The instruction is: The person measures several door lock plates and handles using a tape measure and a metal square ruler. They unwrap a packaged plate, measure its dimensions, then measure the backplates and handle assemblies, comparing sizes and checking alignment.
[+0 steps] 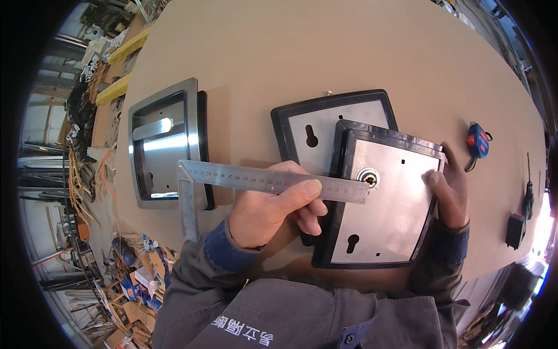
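Note:
My left hand (273, 203) grips a steel try square (232, 175) by its ruled blade, thumb on top. The blade's free end lies over a black-framed metal lock plate (386, 203), just below its round brass-coloured lock fitting (368, 179). My right hand (450, 189) holds that plate by its right edge, thumb on the face and fingers hidden behind. The plate has a keyhole-shaped cutout near its lower left. Partly under it lies a second black-framed plate (325, 125). To the left, a metal-framed recessed panel (168, 145) with a rounded slot sits close to the square's stock.
A brown board tabletop (244, 58) carries everything. At the right lie a blue and red tape measure (478, 141) and a black cordless drill (517, 227). Yellow bars (113, 90) stand past the left edge, and cardboard scraps (139, 285) clutter the lower left floor.

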`<move>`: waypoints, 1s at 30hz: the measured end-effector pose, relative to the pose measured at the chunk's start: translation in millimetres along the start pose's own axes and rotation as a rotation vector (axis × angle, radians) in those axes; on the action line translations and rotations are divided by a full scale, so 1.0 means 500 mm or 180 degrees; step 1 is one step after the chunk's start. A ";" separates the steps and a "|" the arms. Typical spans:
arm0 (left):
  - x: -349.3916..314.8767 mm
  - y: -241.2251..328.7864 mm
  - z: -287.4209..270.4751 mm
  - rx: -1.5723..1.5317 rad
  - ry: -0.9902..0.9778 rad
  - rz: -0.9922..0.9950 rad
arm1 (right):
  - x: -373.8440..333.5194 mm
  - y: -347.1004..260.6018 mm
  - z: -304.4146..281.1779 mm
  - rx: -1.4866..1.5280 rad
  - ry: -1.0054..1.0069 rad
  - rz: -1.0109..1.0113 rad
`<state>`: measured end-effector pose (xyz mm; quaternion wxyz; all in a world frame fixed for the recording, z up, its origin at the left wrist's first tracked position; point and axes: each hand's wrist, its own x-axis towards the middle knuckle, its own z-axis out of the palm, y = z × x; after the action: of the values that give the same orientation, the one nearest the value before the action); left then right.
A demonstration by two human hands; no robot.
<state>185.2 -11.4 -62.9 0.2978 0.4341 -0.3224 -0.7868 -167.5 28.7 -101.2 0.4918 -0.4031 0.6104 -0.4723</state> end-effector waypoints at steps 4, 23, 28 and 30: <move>-0.003 0.001 0.000 -0.0022 -0.0042 0.0023 | -0.001 0.000 -0.003 -0.0005 -0.0007 -0.0003; -0.006 0.008 -0.007 -0.0218 -0.0237 -0.0056 | 0.000 -0.005 0.004 -0.0169 0.0037 -0.0121; -0.007 0.011 -0.005 -0.0149 -0.0221 -0.0055 | -0.003 0.004 -0.003 -0.0151 0.0063 -0.0098; -0.005 0.014 -0.003 -0.0148 -0.0229 -0.0083 | -0.003 0.008 -0.009 -0.0143 0.0069 -0.0112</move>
<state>189.1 -14.0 -57.1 0.2857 0.4026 -0.3089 -0.8129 -171.7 32.0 -104.5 0.4676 -0.4197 0.6189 -0.4714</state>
